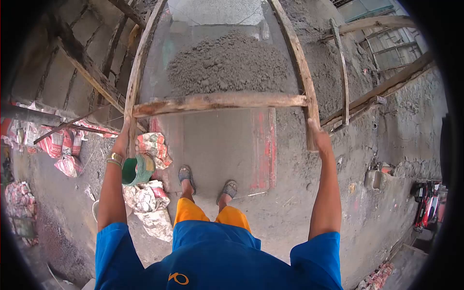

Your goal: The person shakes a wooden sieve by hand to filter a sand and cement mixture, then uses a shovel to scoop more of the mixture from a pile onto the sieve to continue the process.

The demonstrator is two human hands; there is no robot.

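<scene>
Sand lies heaped at the far end of a wooden sieve frame, whose near left rail the left hand grips with closed fingers, while the right hand is wrapped around the right rail.

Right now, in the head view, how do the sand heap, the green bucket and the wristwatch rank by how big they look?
1. Sand heap, by far the largest.
2. Green bucket.
3. Wristwatch, smallest.
Nearness to the camera differs, so this is apparent size only.
</scene>
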